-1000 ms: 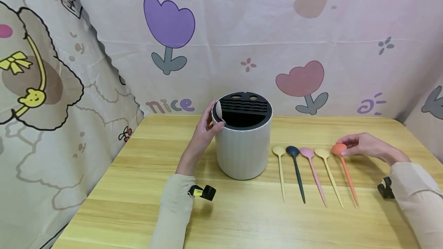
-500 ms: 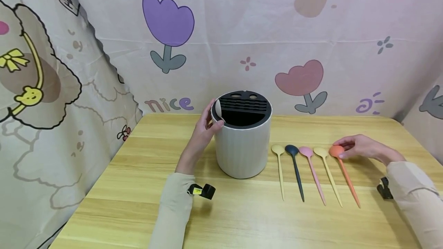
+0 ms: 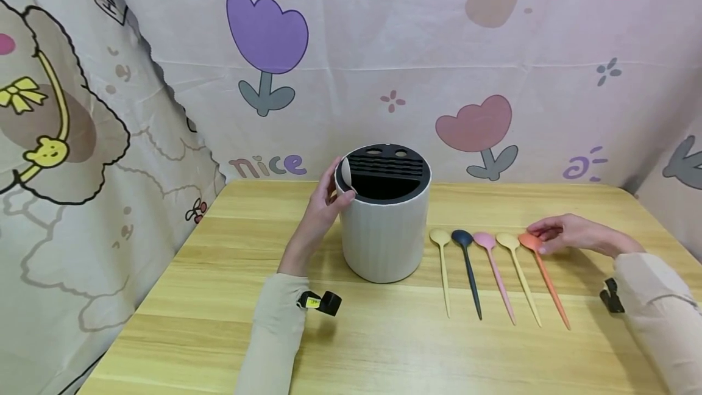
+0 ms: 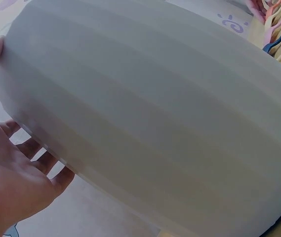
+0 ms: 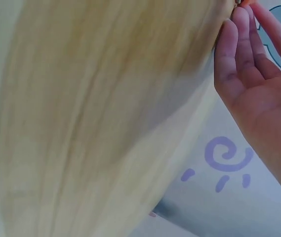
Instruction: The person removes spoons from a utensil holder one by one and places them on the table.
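A white, ribbed utensil holder [image 3: 384, 242] with a black slotted lid stands on the table. My left hand [image 3: 325, 203] grips its left side near the rim, thumb in front and fingers round the back; its white wall [image 4: 145, 108] fills much of the left wrist view. A whitish spoon [image 3: 347, 172] shows at the lid's left edge, beside that hand. On the right, my right hand [image 3: 573, 233] holds the orange spoon [image 3: 550, 282] by its bowl, between thumb and fingers. In the right wrist view, only a bit of orange shows past the fingers of the right hand [image 5: 259, 74].
Left of the orange spoon lie a yellow spoon [image 3: 518, 267], a pink spoon [image 3: 498, 273], a dark blue spoon [image 3: 469, 267] and a pale yellow spoon [image 3: 443, 261] in a row. A printed cloth [image 3: 356, 29] hangs behind the wooden table [image 3: 384, 340].
The orange spoon's bowl has shifted slightly left, toward the yellow spoon, with my right hand on it. The left hand keeps its place on the holder.
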{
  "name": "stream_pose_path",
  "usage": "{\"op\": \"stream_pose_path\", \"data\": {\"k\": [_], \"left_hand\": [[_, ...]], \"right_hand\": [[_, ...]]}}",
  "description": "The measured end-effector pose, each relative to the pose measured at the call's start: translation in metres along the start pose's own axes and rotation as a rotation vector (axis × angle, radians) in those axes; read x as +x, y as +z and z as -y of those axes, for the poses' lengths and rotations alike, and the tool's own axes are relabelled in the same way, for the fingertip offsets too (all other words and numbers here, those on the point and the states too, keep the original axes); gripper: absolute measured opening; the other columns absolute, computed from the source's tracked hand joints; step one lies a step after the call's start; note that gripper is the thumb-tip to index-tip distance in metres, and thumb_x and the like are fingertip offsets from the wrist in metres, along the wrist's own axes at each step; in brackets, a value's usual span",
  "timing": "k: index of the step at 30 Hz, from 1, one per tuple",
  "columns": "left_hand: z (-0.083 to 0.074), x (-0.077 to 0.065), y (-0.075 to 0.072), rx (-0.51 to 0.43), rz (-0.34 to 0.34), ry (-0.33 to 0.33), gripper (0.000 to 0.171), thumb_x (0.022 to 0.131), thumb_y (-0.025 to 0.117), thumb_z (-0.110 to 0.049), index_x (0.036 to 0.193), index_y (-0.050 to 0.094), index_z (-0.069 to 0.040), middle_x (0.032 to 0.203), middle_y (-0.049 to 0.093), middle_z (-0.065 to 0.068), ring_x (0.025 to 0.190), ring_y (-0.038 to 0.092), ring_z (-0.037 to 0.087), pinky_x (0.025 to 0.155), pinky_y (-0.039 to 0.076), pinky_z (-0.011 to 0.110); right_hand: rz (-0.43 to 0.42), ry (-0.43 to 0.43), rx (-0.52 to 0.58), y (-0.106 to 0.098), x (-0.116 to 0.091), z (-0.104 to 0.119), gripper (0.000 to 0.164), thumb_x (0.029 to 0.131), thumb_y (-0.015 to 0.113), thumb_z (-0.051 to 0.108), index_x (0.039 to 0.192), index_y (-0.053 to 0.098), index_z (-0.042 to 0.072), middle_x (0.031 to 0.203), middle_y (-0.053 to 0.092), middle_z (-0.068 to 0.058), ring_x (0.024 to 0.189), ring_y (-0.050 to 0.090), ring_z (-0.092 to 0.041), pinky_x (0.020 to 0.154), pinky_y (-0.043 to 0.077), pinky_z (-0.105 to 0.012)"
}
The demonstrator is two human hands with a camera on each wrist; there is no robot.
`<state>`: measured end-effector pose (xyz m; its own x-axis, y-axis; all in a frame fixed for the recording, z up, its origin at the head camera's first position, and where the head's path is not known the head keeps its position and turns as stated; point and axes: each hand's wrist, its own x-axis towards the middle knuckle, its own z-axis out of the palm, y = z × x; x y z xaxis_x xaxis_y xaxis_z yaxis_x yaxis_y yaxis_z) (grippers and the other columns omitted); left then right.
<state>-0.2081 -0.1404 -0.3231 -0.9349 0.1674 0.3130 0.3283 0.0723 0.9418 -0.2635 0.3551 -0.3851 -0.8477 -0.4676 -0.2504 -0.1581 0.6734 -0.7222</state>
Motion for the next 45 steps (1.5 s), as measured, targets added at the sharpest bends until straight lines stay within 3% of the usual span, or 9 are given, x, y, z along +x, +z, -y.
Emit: {"op": "stream_pose_path", "data": {"k": [11,16,18,20,23,27,36,45], "left_hand": [[0.003,0.002,0.003,-0.001,0.004,-0.013,0.079,0.086,0.057,-0.034,0.155,0.021,-0.020,0.155,0.026,0.004,0.140,0.026,0.023,0.112,0.025,0.050],[0.003,0.002,0.005,-0.004,0.011,-0.016,0.078,0.086,0.057,-0.034,0.155,0.022,-0.022,0.154,0.028,0.005,0.139,0.028,0.023,0.112,0.025,0.049],[0.003,0.002,0.007,-0.004,0.016,-0.021,0.078,0.086,0.057,-0.033,0.155,0.021,-0.022,0.154,0.028,0.005,0.139,0.028,0.023,0.112,0.026,0.048],[0.004,0.002,0.008,-0.005,0.018,-0.023,0.078,0.086,0.057,-0.033,0.155,0.021,-0.021,0.154,0.028,0.006,0.139,0.028,0.023,0.111,0.026,0.048],[0.005,0.002,0.009,-0.008,0.023,-0.015,0.078,0.086,0.057,-0.033,0.155,0.021,-0.020,0.155,0.027,0.006,0.139,0.027,0.024,0.112,0.025,0.048],[0.006,0.004,0.011,-0.015,0.032,-0.005,0.079,0.086,0.057,-0.032,0.155,0.021,-0.019,0.155,0.027,0.007,0.139,0.028,0.024,0.111,0.026,0.049],[0.004,0.002,0.003,-0.031,0.010,-0.005,0.076,0.088,0.057,-0.029,0.155,0.022,-0.021,0.154,0.027,0.005,0.138,0.028,0.025,0.111,0.027,0.047],[0.005,0.001,-0.001,-0.024,0.011,0.000,0.077,0.088,0.057,-0.032,0.155,0.021,-0.021,0.155,0.026,0.001,0.139,0.027,0.020,0.111,0.027,0.047]], "right_hand": [[-0.004,0.008,0.031,0.000,-0.010,0.002,0.056,0.092,0.062,0.016,0.132,0.043,-0.018,0.128,0.053,-0.032,0.097,0.053,0.005,0.081,0.050,-0.023],[-0.129,0.002,-0.050,0.008,-0.014,0.013,0.055,0.095,0.060,0.021,0.132,0.045,-0.016,0.127,0.053,-0.031,0.103,0.055,-0.010,0.080,0.051,-0.024],[-0.201,-0.009,-0.071,0.012,-0.015,0.020,0.055,0.095,0.060,0.022,0.132,0.046,-0.015,0.127,0.054,-0.031,0.102,0.055,-0.007,0.079,0.050,-0.022],[-0.269,-0.021,-0.069,0.018,-0.015,0.030,0.054,0.095,0.061,0.023,0.133,0.047,-0.014,0.127,0.054,-0.031,0.098,0.052,0.004,0.079,0.047,-0.017],[-0.345,-0.032,-0.026,0.027,-0.016,0.053,0.054,0.097,0.058,0.026,0.135,0.047,-0.012,0.129,0.053,-0.030,0.092,0.048,0.014,0.078,0.044,-0.011],[-0.396,-0.088,0.070,0.039,-0.016,0.094,0.055,0.098,0.056,0.025,0.141,0.041,-0.006,0.133,0.051,-0.028,0.094,0.051,0.014,0.079,0.044,-0.010],[-0.434,-0.273,0.194,0.058,-0.007,0.192,0.048,0.097,0.058,0.025,0.140,0.048,0.007,0.131,0.057,-0.012,0.107,0.057,-0.002,0.088,0.044,-0.014],[-0.401,-0.429,0.189,0.058,0.004,0.255,0.041,0.097,0.058,0.012,0.136,0.052,0.004,0.125,0.061,-0.015,0.109,0.060,-0.019,0.087,0.049,-0.021]]}}
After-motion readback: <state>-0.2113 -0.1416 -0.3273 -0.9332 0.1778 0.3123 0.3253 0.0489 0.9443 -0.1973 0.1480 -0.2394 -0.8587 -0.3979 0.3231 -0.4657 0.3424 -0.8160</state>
